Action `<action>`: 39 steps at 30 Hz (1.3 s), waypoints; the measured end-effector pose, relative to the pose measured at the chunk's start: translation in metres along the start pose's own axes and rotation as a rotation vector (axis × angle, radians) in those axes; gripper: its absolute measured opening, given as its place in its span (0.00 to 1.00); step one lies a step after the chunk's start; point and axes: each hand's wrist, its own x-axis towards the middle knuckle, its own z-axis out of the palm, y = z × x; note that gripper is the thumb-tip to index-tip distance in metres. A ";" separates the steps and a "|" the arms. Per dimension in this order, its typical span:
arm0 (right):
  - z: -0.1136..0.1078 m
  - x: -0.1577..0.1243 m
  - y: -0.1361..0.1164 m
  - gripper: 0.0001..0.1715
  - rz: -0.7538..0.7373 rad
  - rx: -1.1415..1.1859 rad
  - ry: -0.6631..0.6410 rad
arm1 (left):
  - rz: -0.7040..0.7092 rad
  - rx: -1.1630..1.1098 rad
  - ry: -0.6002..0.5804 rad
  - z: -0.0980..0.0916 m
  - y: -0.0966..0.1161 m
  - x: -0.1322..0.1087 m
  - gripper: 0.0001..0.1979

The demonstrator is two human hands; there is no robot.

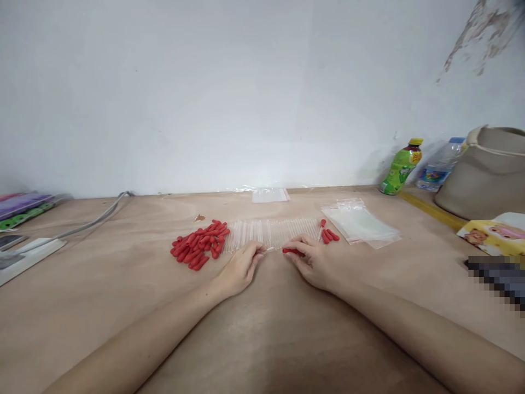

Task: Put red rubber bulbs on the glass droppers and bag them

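Observation:
My left hand (243,267) pinches a clear thin tube (268,250), whose free end points right. Facing it, my right hand (310,261) is closed on a red rubber dropper bulb (286,250), most of it hidden by the fingers. A small gap separates tube and bulb. Just beyond both hands lies a row of clear tubes (262,230), side by side. Left of the row is a heap of red rubber bulbs (197,246). At its right end a few more red bulbs (330,236) lie together, at least one seemingly fitted on a tube.
Clear zip bags (365,221) lie to the right, another bag (269,195) by the wall. A green bottle (402,167), a water bottle (438,167) and a grey bucket (484,175) stand at far right. A grey cable (98,219) crosses the wooden table (254,339) at left.

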 end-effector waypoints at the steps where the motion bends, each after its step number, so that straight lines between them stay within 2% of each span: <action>1: -0.001 0.000 -0.003 0.10 0.000 -0.009 -0.012 | 0.005 -0.014 -0.003 -0.001 0.000 -0.001 0.07; 7: -0.007 0.004 -0.005 0.11 -0.022 -0.008 -0.083 | 0.023 -0.051 -0.049 -0.003 0.006 0.003 0.07; 14: 0.002 0.000 0.003 0.12 -0.007 0.135 -0.118 | 0.055 -0.026 -0.042 0.000 0.003 0.001 0.09; 19: 0.009 -0.002 0.011 0.11 0.038 0.146 -0.149 | 0.118 -0.002 -0.055 0.002 0.002 0.002 0.11; 23: 0.004 -0.002 0.007 0.12 -0.021 0.105 -0.155 | 0.144 0.017 -0.083 0.003 0.003 0.002 0.12; 30: -0.012 0.000 -0.010 0.09 -0.123 -0.121 -0.145 | 0.172 0.053 -0.101 0.004 0.003 0.001 0.13; 35: -0.001 -0.001 -0.001 0.11 -0.213 -0.111 -0.158 | 0.207 0.122 -0.112 0.006 0.002 0.002 0.13; 39: 0.008 0.000 0.014 0.10 -0.202 -0.072 -0.126 | 0.183 0.176 -0.064 0.006 0.000 0.001 0.12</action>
